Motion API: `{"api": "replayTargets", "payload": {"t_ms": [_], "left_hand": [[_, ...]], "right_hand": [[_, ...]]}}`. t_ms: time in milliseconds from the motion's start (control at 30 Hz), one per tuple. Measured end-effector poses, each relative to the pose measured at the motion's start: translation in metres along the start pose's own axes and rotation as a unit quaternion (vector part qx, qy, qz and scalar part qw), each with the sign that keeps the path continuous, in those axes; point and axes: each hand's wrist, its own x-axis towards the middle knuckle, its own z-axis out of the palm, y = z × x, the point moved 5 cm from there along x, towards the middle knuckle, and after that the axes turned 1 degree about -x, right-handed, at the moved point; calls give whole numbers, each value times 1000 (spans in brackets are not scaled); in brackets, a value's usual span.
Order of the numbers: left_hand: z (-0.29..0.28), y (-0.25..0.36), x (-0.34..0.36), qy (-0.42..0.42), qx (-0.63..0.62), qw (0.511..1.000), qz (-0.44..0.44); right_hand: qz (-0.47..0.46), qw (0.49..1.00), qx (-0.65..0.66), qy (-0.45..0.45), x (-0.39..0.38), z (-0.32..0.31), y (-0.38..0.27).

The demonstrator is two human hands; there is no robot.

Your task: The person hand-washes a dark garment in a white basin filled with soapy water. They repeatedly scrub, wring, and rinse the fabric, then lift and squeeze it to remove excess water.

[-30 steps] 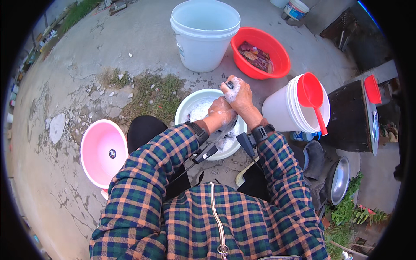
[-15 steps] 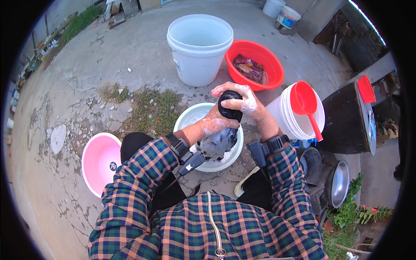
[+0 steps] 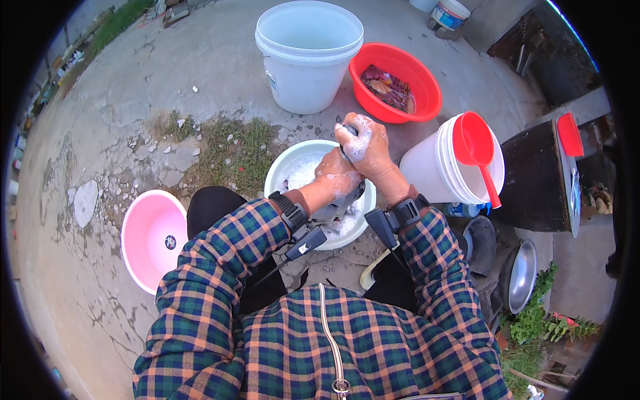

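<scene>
Both my hands are closed on a dark, wet, soapy piece of cloth over a pale basin. My right hand is a foam-covered fist at the upper end, with a bit of dark material showing at its top. Just below and touching it, my left hand wraps round the lower part. The cloth's greyish lower end hangs down into the basin, among white suds. My hands and forearms hide much of it, so its exact kind cannot be made out.
A pink basin lies left. Ahead stand a tall white bucket and a red basin holding patterned cloth. To the right are a white bucket with a red dipper on it, a dark drum and a metal bowl.
My right hand has closed from a loose, spread grip into a fist, covering most of the dark bunch. My left hand has turned over the cloth, and the cloth is squeezed narrower. The view has shifted slightly.
</scene>
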Motion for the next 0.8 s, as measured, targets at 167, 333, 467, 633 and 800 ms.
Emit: {"api": "replayTargets", "payload": {"t_ms": [167, 333, 467, 633, 800], "left_hand": [[11, -9, 0, -33, 42, 994, -96], [-9, -3, 8, 29, 36, 996, -81], [-37, -2, 13, 152, -112, 980, -58], [-59, 0, 23, 213, -213, 954, 13], [-64, 13, 26, 250, -252, 935, 23]], "right_hand": [[26, 997, -70, 8, 0, 17, 9], [8, 1000, 5, 12, 10, 8, 5], [-23, 962, 267, 58, 6, -14, 6], [-34, 972, 233, -11, -31, -3, 5], [-20, 999, 45, -13, -52, 22, 8]]}}
